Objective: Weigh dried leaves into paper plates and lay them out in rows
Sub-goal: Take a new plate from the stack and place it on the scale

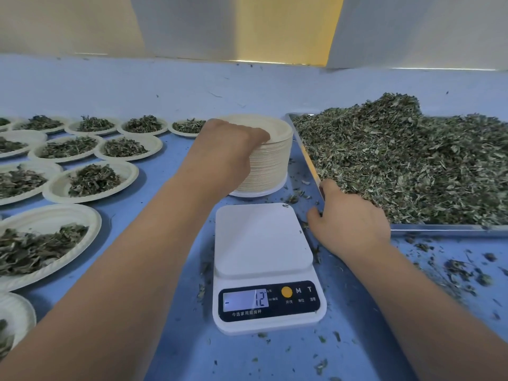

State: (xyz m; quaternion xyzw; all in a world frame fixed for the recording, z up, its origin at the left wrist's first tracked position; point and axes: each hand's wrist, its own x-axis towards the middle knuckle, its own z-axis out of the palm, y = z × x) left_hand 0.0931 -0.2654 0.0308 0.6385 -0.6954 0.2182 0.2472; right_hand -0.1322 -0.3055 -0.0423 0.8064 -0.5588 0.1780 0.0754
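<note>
The stack of plates [270, 163] is matt cream paper. The scale [261, 237] is smooth white plastic. The tray [439, 228] is shiny metal. The dried leaves [398, 166] look rough and dull; the table [178, 339] looks smooth.

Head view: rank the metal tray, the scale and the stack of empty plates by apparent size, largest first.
1. metal tray, largest though cut off at the right edge.
2. scale, nearer the camera, which may flatter it.
3. stack of empty plates.
</note>
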